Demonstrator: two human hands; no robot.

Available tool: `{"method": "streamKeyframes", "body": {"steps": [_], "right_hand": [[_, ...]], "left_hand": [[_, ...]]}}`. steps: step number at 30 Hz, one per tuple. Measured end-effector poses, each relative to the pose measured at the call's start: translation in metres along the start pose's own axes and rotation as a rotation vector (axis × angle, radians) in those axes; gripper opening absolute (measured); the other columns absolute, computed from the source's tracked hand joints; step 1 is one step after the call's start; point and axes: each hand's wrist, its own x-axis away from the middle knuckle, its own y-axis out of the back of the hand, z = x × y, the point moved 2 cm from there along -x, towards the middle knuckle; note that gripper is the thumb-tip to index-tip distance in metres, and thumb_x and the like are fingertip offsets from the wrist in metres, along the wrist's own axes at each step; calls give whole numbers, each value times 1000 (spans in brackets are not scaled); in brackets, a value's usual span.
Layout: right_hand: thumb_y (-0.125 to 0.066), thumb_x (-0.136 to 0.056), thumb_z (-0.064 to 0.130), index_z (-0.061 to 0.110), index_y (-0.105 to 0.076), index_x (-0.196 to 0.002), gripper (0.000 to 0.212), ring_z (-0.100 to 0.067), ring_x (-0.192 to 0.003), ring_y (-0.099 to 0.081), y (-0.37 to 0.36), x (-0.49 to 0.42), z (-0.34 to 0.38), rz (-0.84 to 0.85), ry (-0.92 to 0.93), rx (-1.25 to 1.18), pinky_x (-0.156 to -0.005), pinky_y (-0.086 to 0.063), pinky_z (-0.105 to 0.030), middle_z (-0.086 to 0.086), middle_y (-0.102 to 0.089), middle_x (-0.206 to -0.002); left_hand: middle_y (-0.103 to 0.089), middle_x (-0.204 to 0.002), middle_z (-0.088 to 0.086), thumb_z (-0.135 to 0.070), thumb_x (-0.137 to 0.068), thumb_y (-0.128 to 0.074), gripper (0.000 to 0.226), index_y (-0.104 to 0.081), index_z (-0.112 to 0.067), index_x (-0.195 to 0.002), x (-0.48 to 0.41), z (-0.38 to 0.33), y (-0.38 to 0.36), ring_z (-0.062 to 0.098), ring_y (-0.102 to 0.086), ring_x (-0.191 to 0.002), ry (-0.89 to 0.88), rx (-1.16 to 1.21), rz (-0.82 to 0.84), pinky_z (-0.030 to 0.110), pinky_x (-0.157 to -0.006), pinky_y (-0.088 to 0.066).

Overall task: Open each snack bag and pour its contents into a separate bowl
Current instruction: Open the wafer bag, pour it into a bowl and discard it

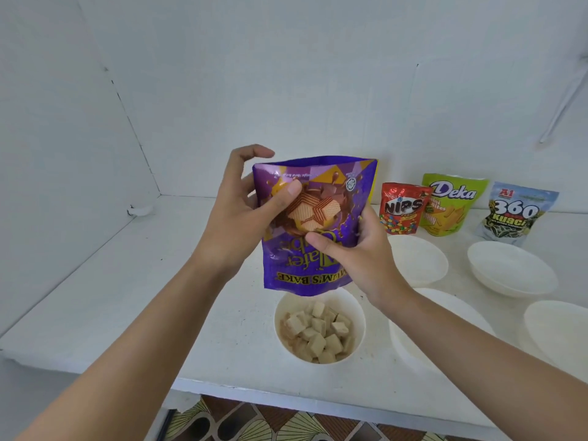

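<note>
At the left of the view, a white counter (159, 297) runs bare to the wall corner. Toward the middle, the left hand (245, 218) grips the left edge of a purple wafer bag (296, 265), with the thumb pressed on the printed front, the fingers curled behind it and the forefinger raised over the top edge. The bag is held in the air upside down, its lettering inverted. Its lower end hangs just above a white bowl (358, 310) near the counter's front edge. That bowl holds a heap of pale wafer cubes (318, 332).

The right hand (359, 256) clasps the bag's right side lower down, thumb across the front and fingers wrapped round the back.

Right of the hands, three more bags stand upright in a row by the wall:
- a red Nips bag (402, 208)
- a green Deka bag (451, 202)
- a 360 Kuaci bag (515, 214)

In front of them sit four more white bowls:
- a rear bowl (420, 259) below the red bag
- a large near bowl (407, 345), partly crossed by the right forearm
- a far-right rear bowl (512, 268)
- a far-right near bowl (556, 335)
</note>
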Motion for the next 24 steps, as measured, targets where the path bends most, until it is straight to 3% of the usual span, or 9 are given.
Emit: {"method": "streamKeyframes", "body": {"steps": [2,4,6,12,18,24], "right_hand": [[-87,-67,19,15,-55,-126,67,-19,-109,-69,1,0,-1,-12,3,-12,-93,-57,-47,-2,-72,-118],[-87,-70,13,15,-55,-127,66,-22,-110,-69,3,3,-8,-9,-9,-11,-93,-56,-48,-3,-72,-119],[-87,-71,9,16,-55,-127,66,-22,-109,-69,5,6,-17,-14,-28,11,-91,-57,-47,-3,-72,-118],[-89,-68,8,16,-64,-113,52,-12,-92,-73,10,15,-33,-18,-86,97,-73,-59,-25,5,-77,-102],[-89,-67,7,14,-62,-116,57,-14,-96,-73,11,6,-26,12,-51,109,-77,-60,-28,2,-76,-105],[-92,-63,13,17,-60,-115,61,-14,-95,-73,9,5,-27,34,-71,160,-79,-61,-32,3,-76,-104]], "left_hand": [[-72,-110,11,-35,-77,-76,52,-49,-27,-120,0,8,3,29,-72,-103,44,-6,17,53,-79,-61],[-73,-114,5,-32,-79,-75,51,-53,-24,-124,3,25,2,26,-71,-110,110,-23,68,47,-87,-61],[-75,-116,0,-25,-84,-74,45,-56,-22,-125,9,45,0,20,-72,-109,172,-17,97,42,-90,-60],[-77,-111,5,-16,-86,-73,34,-67,-9,-119,16,71,5,24,-74,-103,242,-36,120,45,-93,-59],[-79,-103,4,-20,-81,-76,32,-71,-13,-112,8,54,11,16,-75,-95,156,-48,84,27,-78,-60],[-79,-93,12,-13,-88,-73,21,-72,4,-101,1,50,19,23,-76,-86,120,-96,82,27,-70,-61]]}}
